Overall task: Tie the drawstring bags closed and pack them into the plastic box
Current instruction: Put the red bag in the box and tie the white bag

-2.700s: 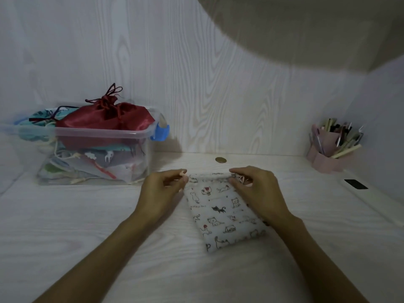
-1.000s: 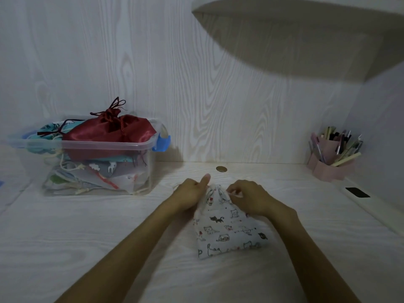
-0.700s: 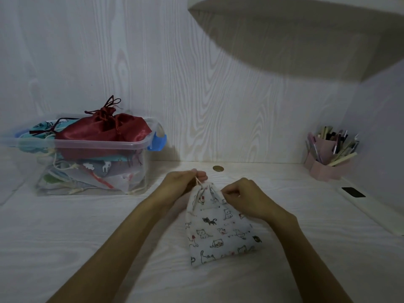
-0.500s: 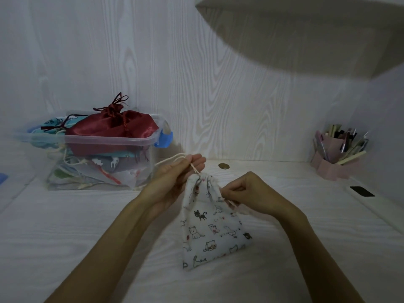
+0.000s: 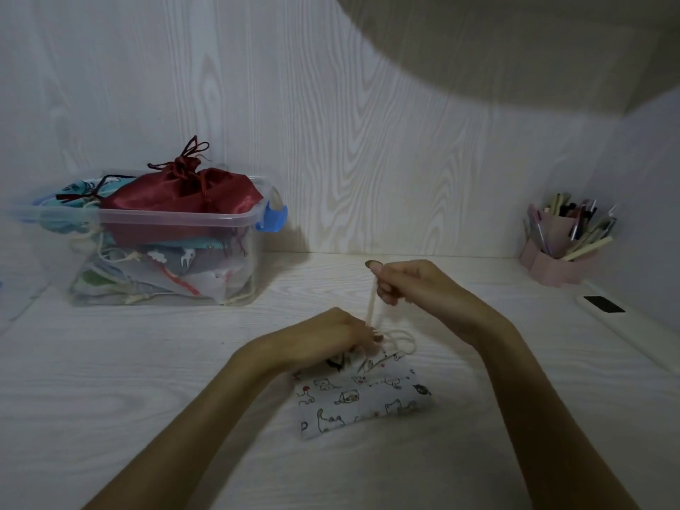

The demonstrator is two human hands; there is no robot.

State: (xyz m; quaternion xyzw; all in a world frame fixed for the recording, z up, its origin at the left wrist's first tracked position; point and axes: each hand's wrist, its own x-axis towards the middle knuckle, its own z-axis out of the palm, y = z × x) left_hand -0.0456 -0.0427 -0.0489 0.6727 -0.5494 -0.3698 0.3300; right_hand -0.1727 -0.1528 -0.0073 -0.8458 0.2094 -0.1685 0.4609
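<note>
A white drawstring bag printed with small cats lies on the desk in front of me, its neck gathered. My left hand pinches that gathered neck and holds it down. My right hand is raised behind it, fingers closed on the cream drawstring, which runs taut from the neck up to my fingers. A loose loop of cord lies beside the neck. The clear plastic box stands at the back left, filled with several tied bags and topped by a dark red satin bag.
A blue latch sticks out on the box's right end. A pink pen holder full of pens stands at the back right by the side wall. A dark flat object lies near the right edge. A shelf casts shadow overhead.
The bag's mouth has been drawn shut. My right hand lifted away from the bag, pulling the drawstring up; my left hand came down onto the gathered neck. The bag now lies lower on the desk.
</note>
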